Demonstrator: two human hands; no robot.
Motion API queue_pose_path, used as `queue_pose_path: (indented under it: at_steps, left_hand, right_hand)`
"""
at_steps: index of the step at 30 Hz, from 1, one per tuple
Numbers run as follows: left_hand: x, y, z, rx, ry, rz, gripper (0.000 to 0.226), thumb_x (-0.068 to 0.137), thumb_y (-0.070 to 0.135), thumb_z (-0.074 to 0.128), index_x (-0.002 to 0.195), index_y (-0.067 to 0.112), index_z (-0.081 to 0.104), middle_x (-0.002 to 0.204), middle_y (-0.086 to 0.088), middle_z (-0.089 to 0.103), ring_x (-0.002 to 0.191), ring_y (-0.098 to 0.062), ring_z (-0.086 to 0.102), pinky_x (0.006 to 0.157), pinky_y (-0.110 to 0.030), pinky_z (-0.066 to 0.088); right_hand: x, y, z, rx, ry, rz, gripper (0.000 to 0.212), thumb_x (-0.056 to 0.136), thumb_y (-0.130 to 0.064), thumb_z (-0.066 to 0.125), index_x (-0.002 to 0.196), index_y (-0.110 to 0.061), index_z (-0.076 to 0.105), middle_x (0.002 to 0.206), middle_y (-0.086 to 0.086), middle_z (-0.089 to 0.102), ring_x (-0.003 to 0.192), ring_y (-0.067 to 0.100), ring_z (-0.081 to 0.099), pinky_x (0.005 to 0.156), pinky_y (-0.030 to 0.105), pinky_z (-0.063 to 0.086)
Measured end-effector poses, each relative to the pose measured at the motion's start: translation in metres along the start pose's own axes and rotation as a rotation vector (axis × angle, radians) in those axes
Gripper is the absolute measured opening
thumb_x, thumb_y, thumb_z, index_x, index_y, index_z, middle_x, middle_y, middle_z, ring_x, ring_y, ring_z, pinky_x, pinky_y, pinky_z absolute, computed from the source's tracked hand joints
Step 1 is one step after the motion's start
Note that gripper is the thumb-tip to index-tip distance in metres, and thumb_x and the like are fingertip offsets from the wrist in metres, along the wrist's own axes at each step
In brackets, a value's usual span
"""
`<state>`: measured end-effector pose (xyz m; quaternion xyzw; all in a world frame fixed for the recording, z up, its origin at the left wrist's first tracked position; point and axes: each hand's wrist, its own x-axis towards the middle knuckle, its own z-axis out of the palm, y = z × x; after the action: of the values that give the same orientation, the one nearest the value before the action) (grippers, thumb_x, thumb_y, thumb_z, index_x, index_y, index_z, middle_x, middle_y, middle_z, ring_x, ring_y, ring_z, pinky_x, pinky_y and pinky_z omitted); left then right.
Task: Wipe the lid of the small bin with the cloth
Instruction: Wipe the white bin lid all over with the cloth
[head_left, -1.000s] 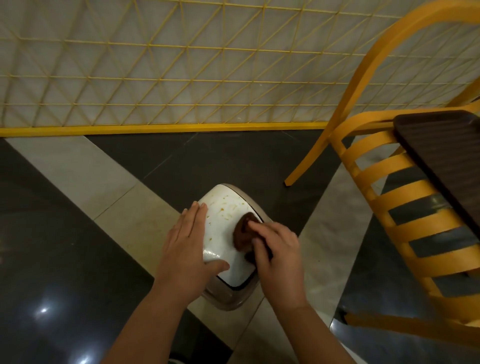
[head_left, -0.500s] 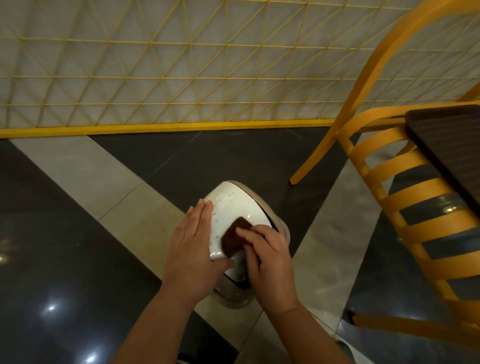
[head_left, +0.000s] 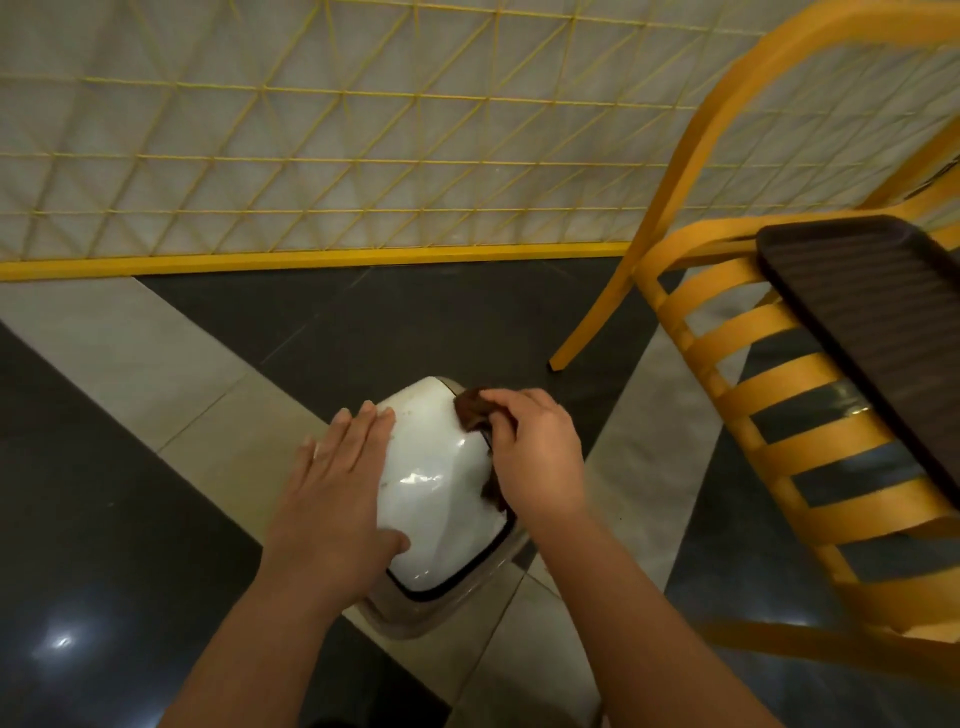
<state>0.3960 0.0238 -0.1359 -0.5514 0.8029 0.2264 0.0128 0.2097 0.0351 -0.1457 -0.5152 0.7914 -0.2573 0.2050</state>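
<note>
Cloth (head_left: 470, 414) in right hand (head_left: 537, 457) on lid (head_left: 431, 483), left hand (head_left: 332, 478) flat alongside.

The small bin (head_left: 415, 613) is set on the floor (head_left: 130, 493), with its lid (head_left: 436, 483) on top. The left hand (head_left: 337, 483) is laid on the lid's left side; the cloth (head_left: 472, 413) is pressed at its far right edge under the right hand (head_left: 537, 457). A chair (head_left: 779, 426) is placed to the right, a tray (head_left: 878, 322) on it, and a fence (head_left: 311, 156) behind.

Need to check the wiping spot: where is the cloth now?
In the head view, the brown cloth is under the right hand, at the white lid's far right edge.
</note>
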Motion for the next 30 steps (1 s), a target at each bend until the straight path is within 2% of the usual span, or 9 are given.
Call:
queue_pose_path:
  at_steps: [3, 6, 12, 15, 17, 19, 22, 27, 30]
  left_hand:
    - [-0.002, 0.003, 0.004, -0.007, -0.033, -0.012, 0.126, 0.067, 0.051, 0.074, 0.145, 0.029, -0.023, 0.156, 0.009, -0.022, 0.144, -0.015, -0.015, 0.116, -0.036, -0.005]
    - [0.000, 0.004, 0.011, -0.039, -0.008, -0.010, 0.131, 0.059, 0.063, 0.074, 0.144, 0.031, -0.019, 0.156, 0.010, -0.016, 0.145, -0.015, -0.010, 0.119, -0.039, -0.002]
    - [0.003, 0.003, 0.013, -0.082, 0.046, 0.001, 0.126, 0.059, 0.055, 0.078, 0.146, 0.032, -0.010, 0.158, 0.010, -0.006, 0.145, -0.013, -0.005, 0.119, -0.039, 0.000]
    - [0.003, 0.003, 0.015, -0.075, 0.043, 0.006, 0.126, 0.059, 0.054, 0.078, 0.146, 0.032, -0.009, 0.158, 0.010, -0.005, 0.145, -0.013, -0.006, 0.118, -0.037, -0.002]
    - [0.003, 0.004, 0.015, -0.045, 0.036, 0.020, 0.125, 0.060, 0.056, 0.077, 0.146, 0.032, -0.010, 0.158, 0.010, -0.006, 0.145, -0.014, -0.009, 0.117, -0.037, -0.005]
    - [0.004, 0.004, 0.014, -0.020, 0.037, 0.026, 0.125, 0.061, 0.057, 0.076, 0.145, 0.032, -0.012, 0.157, 0.010, -0.008, 0.145, -0.015, -0.010, 0.117, -0.037, -0.006]
    - [0.005, 0.005, 0.013, -0.014, 0.033, 0.019, 0.124, 0.062, 0.055, 0.077, 0.145, 0.031, -0.011, 0.157, 0.009, -0.009, 0.145, -0.014, -0.013, 0.117, -0.038, -0.007]
    - [0.005, 0.005, 0.015, -0.037, 0.063, 0.002, 0.123, 0.062, 0.053, 0.077, 0.146, 0.031, -0.010, 0.158, 0.010, -0.008, 0.145, -0.013, -0.010, 0.116, -0.037, -0.007]
    - [0.006, 0.004, 0.017, -0.027, 0.057, -0.009, 0.123, 0.062, 0.055, 0.075, 0.146, 0.031, -0.011, 0.157, 0.011, -0.008, 0.145, -0.013, -0.009, 0.116, -0.037, -0.008]
  right_hand:
    - [-0.022, 0.017, 0.003, 0.050, 0.063, 0.013, 0.029, 0.097, -0.019, 0.048, 0.119, -0.028, 0.064, 0.116, -0.006, 0.059, 0.110, 0.012, 0.049, 0.086, 0.011, 0.032]
    - [-0.048, 0.023, 0.008, 0.051, 0.145, -0.051, 0.029, 0.095, -0.017, 0.054, 0.120, -0.027, 0.064, 0.115, -0.009, 0.060, 0.107, 0.004, 0.048, 0.087, 0.001, 0.029]
    - [-0.034, 0.006, 0.007, -0.039, 0.105, -0.235, 0.028, 0.093, -0.022, 0.053, 0.118, -0.027, 0.065, 0.117, -0.008, 0.059, 0.109, 0.006, 0.047, 0.091, 0.011, 0.036]
    - [-0.009, 0.011, 0.009, 0.137, 0.068, -0.057, 0.027, 0.094, -0.019, 0.052, 0.114, -0.030, 0.066, 0.109, -0.012, 0.057, 0.107, 0.006, 0.049, 0.089, 0.009, 0.037]
    - [-0.014, 0.023, 0.013, 0.247, 0.095, 0.075, 0.027, 0.095, -0.018, 0.052, 0.110, -0.033, 0.068, 0.103, -0.016, 0.057, 0.103, 0.006, 0.054, 0.094, 0.022, 0.046]
    - [-0.042, 0.031, 0.016, 0.264, 0.160, 0.055, 0.029, 0.094, -0.016, 0.054, 0.110, -0.037, 0.065, 0.103, -0.022, 0.055, 0.103, 0.003, 0.053, 0.094, 0.025, 0.047]
    - [-0.078, 0.033, 0.021, 0.272, 0.218, -0.052, 0.036, 0.090, -0.011, 0.059, 0.112, -0.040, 0.061, 0.108, -0.023, 0.053, 0.106, 0.000, 0.048, 0.093, 0.009, 0.037]
    - [-0.044, 0.015, 0.020, 0.092, 0.167, -0.212, 0.028, 0.092, -0.021, 0.053, 0.115, -0.029, 0.066, 0.114, -0.013, 0.056, 0.107, 0.000, 0.041, 0.090, 0.004, 0.032]
    - [-0.018, 0.011, 0.017, 0.270, 0.124, -0.007, 0.025, 0.094, -0.018, 0.054, 0.110, -0.031, 0.068, 0.106, -0.017, 0.055, 0.104, 0.000, 0.046, 0.091, 0.005, 0.032]
